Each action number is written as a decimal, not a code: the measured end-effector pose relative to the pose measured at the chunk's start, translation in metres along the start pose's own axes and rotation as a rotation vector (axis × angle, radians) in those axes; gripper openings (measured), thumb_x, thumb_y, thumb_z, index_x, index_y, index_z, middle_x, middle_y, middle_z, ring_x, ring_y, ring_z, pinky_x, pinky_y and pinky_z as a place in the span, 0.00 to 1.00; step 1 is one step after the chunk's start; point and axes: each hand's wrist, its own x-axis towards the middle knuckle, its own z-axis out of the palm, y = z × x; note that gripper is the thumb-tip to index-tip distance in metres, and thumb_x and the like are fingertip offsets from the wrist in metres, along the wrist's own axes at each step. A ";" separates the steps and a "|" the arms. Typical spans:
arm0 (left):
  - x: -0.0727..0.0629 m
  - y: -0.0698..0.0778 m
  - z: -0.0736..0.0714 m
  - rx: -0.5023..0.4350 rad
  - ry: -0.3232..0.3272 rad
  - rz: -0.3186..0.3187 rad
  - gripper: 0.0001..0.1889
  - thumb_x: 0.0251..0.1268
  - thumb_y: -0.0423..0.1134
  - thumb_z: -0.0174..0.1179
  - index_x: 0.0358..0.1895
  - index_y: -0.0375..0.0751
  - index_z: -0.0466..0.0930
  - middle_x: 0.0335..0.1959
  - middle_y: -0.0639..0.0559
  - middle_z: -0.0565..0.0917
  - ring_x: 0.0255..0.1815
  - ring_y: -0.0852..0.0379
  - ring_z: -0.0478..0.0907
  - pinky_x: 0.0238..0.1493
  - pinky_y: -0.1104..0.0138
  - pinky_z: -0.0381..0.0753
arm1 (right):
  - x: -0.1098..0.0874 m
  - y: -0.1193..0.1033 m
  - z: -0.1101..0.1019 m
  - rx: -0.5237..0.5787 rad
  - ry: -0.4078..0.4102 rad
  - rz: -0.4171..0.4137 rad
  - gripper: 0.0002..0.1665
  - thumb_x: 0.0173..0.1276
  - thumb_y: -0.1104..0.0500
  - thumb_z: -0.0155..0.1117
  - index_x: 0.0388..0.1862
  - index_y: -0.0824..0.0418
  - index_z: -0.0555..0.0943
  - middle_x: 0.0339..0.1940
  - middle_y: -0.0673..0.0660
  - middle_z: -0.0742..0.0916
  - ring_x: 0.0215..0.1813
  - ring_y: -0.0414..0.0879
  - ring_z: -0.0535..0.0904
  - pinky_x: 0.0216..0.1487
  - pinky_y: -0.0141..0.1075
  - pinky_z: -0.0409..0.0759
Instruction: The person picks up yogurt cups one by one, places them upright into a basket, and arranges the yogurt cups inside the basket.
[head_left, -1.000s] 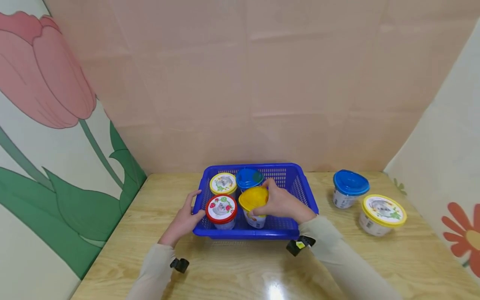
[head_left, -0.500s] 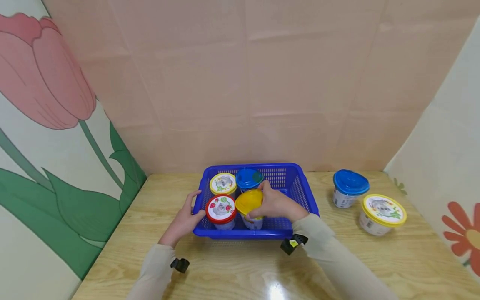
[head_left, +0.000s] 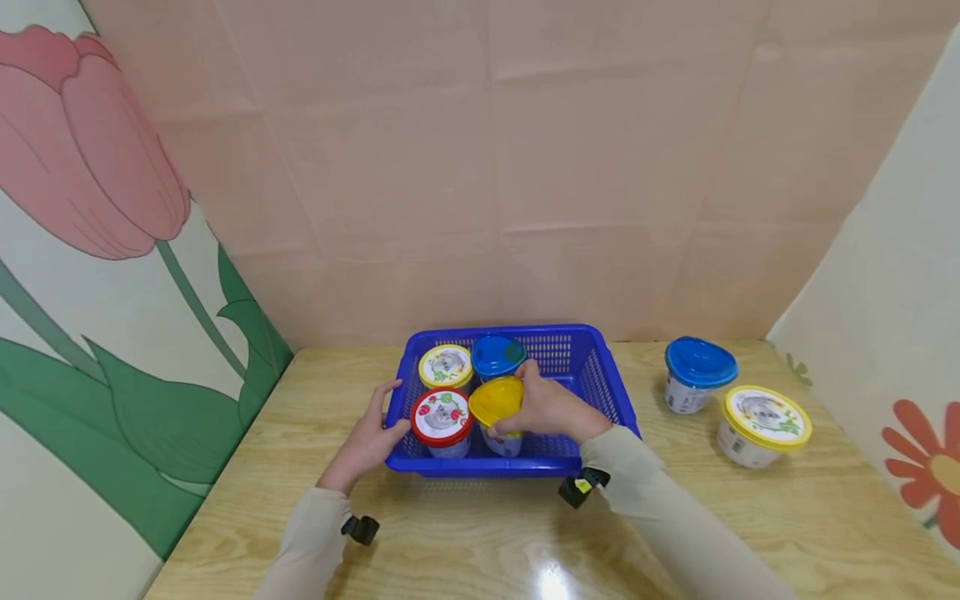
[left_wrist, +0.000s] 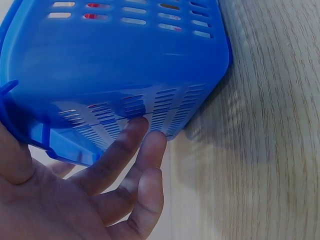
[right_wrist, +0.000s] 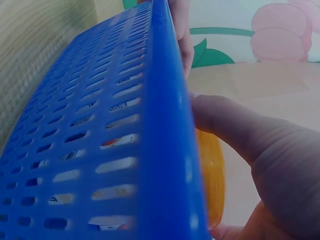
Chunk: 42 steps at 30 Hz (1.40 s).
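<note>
A blue plastic basket (head_left: 491,469) holds several white tubs. At its left rim my left hand (head_left: 365,443) grips near the front corner; the left wrist view shows its loosely bent fingers (left_wrist: 150,150) along the outer wall. With thumb and fingers my right hand (head_left: 551,404) holds a tub with a yellow lid (head_left: 497,400) in the basket's front middle. Directly left of that tub stands a red-lidded tub (head_left: 442,417). Behind are a tub with a white, yellow-rimmed lid (head_left: 446,365) and a blue-lidded tub (head_left: 498,356). In the right wrist view, the basket wall hides most of the held tub.
On the wooden table (head_left: 465,542), right of the basket, stand a blue-lidded tub (head_left: 699,373) and a larger tub with a yellow-rimmed lid (head_left: 763,425). A paper-covered wall (head_left: 480,167) rises behind, and painted panels flank both sides.
My right hand has shifted slightly left with the yellow-lidded tub, bringing it against the red-lidded one. The left hand has stayed at the basket rim.
</note>
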 end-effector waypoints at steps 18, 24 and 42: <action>0.000 -0.001 0.001 -0.023 0.015 0.013 0.37 0.67 0.37 0.58 0.77 0.56 0.54 0.47 0.34 0.84 0.39 0.47 0.85 0.38 0.58 0.84 | -0.009 0.010 -0.010 -0.062 -0.016 -0.080 0.61 0.47 0.37 0.81 0.75 0.60 0.64 0.64 0.60 0.80 0.60 0.55 0.77 0.64 0.57 0.74; 0.001 -0.001 0.002 -0.035 0.015 0.006 0.36 0.67 0.38 0.58 0.77 0.58 0.54 0.49 0.33 0.84 0.40 0.46 0.86 0.40 0.57 0.85 | -0.008 0.010 -0.012 -0.060 -0.021 -0.070 0.61 0.47 0.36 0.81 0.75 0.58 0.65 0.66 0.59 0.79 0.62 0.55 0.77 0.65 0.56 0.74; 0.001 0.000 0.000 -0.020 0.007 -0.007 0.36 0.69 0.39 0.56 0.77 0.59 0.52 0.49 0.34 0.83 0.40 0.47 0.85 0.39 0.57 0.85 | -0.002 0.005 -0.014 -0.118 -0.034 -0.060 0.58 0.46 0.37 0.82 0.73 0.57 0.68 0.61 0.56 0.82 0.56 0.52 0.79 0.62 0.53 0.76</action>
